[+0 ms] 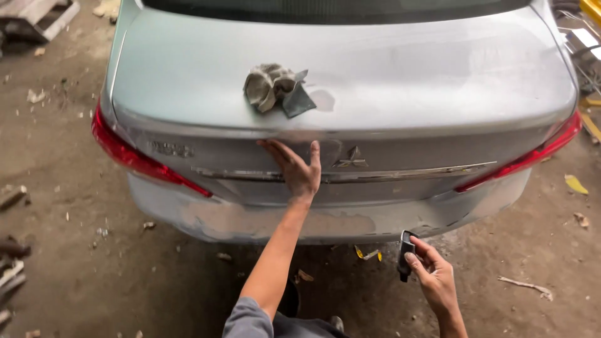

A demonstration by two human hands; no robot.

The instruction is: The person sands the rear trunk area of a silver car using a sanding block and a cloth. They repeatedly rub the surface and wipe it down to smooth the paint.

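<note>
My left hand [297,167] lies flat, fingers apart, against the rear face of a silver car's trunk lid [438,81], just left of the emblem [350,159] and above the chrome strip [426,172]. My right hand [432,275] is lower, in front of the sanded rear bumper [250,219], and grips a small dark flat tool [405,253] held upright. A crumpled grey rag [269,84] with a dark sheet of sandpaper [295,100] beside it rests on top of the trunk lid, above my left hand.
Red tail lights [134,159] [532,156] flank the trunk. The dirt floor [75,269] around the car carries scraps, leaves and a stick [526,286]. Wooden pieces [37,15] lie at the top left, dark metal parts [9,269] at the left edge.
</note>
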